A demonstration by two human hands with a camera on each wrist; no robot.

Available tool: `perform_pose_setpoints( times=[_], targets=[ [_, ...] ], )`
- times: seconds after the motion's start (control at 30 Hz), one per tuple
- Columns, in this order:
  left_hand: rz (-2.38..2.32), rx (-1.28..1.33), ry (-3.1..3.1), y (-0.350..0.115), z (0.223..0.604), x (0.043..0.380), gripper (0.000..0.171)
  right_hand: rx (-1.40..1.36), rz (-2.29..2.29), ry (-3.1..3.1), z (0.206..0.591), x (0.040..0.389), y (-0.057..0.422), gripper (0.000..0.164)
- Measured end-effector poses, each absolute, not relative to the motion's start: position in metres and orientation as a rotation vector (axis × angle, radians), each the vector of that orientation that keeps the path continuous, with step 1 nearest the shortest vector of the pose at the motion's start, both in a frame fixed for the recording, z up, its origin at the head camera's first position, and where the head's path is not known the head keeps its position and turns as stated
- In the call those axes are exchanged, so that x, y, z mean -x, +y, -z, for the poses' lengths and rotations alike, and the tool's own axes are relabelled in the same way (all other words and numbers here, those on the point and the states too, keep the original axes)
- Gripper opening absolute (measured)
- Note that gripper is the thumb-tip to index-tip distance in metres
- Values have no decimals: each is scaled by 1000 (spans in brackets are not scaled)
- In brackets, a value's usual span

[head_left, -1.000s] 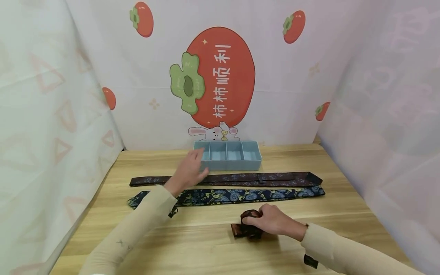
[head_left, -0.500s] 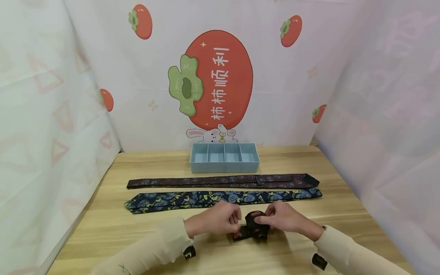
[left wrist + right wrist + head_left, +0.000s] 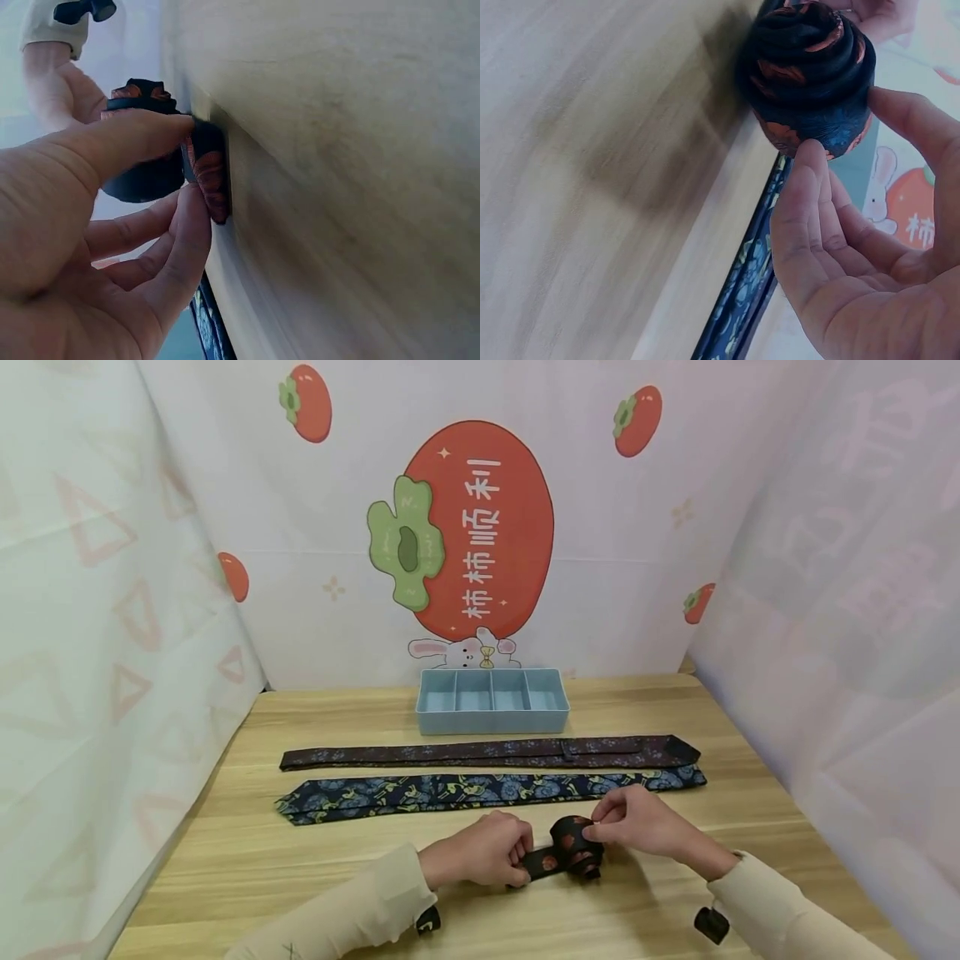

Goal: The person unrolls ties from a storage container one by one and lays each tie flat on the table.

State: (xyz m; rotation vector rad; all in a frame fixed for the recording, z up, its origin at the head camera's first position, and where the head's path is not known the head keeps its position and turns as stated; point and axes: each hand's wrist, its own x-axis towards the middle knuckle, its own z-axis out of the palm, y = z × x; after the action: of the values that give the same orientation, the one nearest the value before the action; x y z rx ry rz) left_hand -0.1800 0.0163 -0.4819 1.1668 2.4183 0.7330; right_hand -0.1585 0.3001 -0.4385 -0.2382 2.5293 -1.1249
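A black necktie with orange-red motifs (image 3: 576,845) is wound into a roll near the front middle of the table, a short flat tail leading off to its left. My left hand (image 3: 489,850) pinches that tail between thumb and fingertips, as the left wrist view shows up close at the tail (image 3: 208,176). On the roll's other side my right hand (image 3: 647,825) holds it between thumb and fingers. The right wrist view shows the coiled layers of the roll (image 3: 810,82), with thumb and fingertips right at its side.
Behind the hands a navy necktie with blue and yellow figures (image 3: 480,788) lies flat. A dark maroon necktie (image 3: 480,752) lies parallel beyond it. A light blue box with several compartments (image 3: 492,722) stands farther back, before a printed cloth backdrop (image 3: 330,610).
My left hand came back from beside the blue box to the rolled necktie's tail and now pinches it. The roll and my right hand have shifted a little to the right.
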Motion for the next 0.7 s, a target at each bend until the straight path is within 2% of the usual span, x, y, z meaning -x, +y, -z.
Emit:
perform_pose_setpoints(
  times=[0.4,0.6,0.7],
  targets=[
    [-765,-1097,2474,-23,488,192,20,349,1189,2517,447,168,273,30],
    [-766,-1134,2440,-30,486,191,19,500,1094,2572,433,175,261,27],
    [-738,-1206,2446,-35,503,199,18,615,1037,2594,424,182,246,24]
  ],
)
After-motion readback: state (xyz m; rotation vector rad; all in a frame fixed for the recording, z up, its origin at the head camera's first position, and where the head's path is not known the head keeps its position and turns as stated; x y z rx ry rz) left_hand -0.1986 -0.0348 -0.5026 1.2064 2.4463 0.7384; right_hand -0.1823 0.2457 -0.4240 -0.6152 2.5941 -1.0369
